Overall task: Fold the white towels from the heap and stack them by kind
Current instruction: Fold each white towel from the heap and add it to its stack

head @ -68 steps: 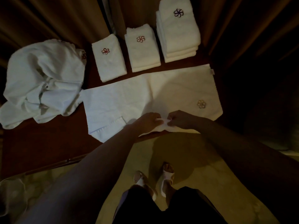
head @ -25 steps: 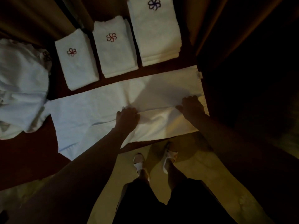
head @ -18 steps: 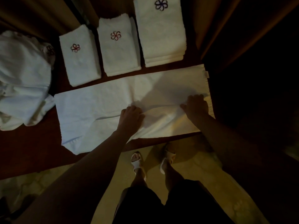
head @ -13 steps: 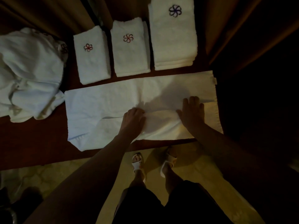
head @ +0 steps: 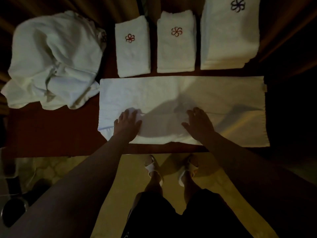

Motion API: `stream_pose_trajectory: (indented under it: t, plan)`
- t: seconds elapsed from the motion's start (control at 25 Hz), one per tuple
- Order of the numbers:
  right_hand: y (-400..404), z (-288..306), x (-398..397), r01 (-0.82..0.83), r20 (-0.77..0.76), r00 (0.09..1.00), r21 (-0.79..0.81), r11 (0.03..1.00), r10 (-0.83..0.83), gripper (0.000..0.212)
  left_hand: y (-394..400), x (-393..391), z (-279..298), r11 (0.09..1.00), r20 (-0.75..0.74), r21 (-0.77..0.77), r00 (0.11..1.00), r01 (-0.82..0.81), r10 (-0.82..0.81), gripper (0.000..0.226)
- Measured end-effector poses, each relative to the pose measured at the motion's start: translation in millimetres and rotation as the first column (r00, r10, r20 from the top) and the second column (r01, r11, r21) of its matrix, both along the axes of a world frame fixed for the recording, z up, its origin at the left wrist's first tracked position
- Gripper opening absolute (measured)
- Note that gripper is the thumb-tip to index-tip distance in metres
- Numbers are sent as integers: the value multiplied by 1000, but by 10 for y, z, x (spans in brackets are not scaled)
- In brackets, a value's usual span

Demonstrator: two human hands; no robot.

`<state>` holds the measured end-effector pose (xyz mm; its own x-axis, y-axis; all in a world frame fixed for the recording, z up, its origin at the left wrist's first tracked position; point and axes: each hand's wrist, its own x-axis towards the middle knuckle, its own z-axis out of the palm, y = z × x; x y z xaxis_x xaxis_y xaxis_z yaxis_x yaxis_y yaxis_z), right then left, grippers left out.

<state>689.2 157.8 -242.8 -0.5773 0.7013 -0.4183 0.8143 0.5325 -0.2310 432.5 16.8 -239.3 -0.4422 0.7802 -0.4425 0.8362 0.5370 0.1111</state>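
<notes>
A long white towel (head: 214,93) lies flat across the dark red table (head: 51,133), its near edge folded up to about its middle. My left hand (head: 127,123) rests flat on the folded part near its left end. My right hand (head: 199,124) presses flat on it further right, fingers spread. A heap of unfolded white towels (head: 53,60) sits at the left. Behind the long towel stand three folded stacks: a small one with a red flower (head: 132,54), a second with a red flower (head: 176,50), and a taller one with a dark flower (head: 229,35).
The table's front edge (head: 163,149) runs just below the towel. My feet in white sandals (head: 171,169) stand on a yellowish floor. Brown curtain folds hang behind the table. Dark objects sit on the floor at the lower left (head: 13,208).
Both hands lifted the near edge and folded it over toward the middle, hiding the flower mark. They then flattened on it and my left hand slid leftward.
</notes>
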Motion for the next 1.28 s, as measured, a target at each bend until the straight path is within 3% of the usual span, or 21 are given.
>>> stream_pose_trajectory:
  t: [0.28, 0.44, 0.56, 0.64, 0.8, 0.92, 1.08, 1.28]
  plan:
    - [-56, -23, -26, -24, 118, 993, 125, 992, 9, 57, -68, -385, 83, 997, 173, 17, 982, 73, -75, 51]
    - [-208, 159, -389, 146, 163, 972, 140, 979, -168, 56, -263, -600, 104, 999, 135, 29, 990, 23, -27, 43]
    - [-318, 160, -729, -40, 100, 995, 200, 979, 21, 52, -377, -866, 136, 995, 78, -92, 996, 41, -34, 41]
    - [-427, 166, -1021, -160, 43, 987, 142, 977, 156, 48, -455, -1018, 140, 983, 39, -172, 997, 66, -60, 42]
    - [-617, 135, -1521, -140, 22, 990, 16, 990, 140, 44, -603, -1201, 123, 963, 73, -268, 997, 36, -16, 37]
    - [-652, 111, -1685, -109, 35, 993, 7, 994, 109, 47, -672, -1264, 136, 981, 174, -194, 985, 20, 14, 20]
    - [-589, 154, -1788, -175, 156, 970, -70, 982, 184, 41, -852, -1430, 175, 991, 364, -41, 922, -126, 132, 15]
    - [-585, 274, -1884, -63, -73, 996, -284, 957, 44, 23, -790, -1483, 173, 975, 350, -153, 914, -160, 205, 25]
